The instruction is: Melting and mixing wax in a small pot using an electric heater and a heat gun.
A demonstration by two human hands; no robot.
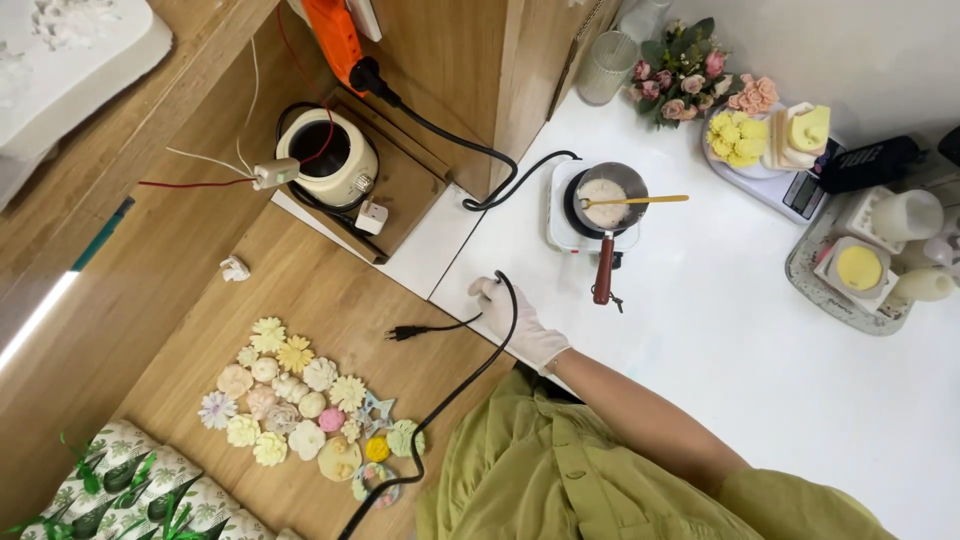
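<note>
A black power cord (455,395) is pinched in the gloved right hand (508,318); if pulled, the saucepan (607,200) on the hotplate (560,215) could be tipped

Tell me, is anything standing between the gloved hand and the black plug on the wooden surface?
Nothing visible does. The plug lies on bare wood just left of the gloved hand, with only its own black cable between them. The moulded flower pieces lie lower, out of the way.
</note>
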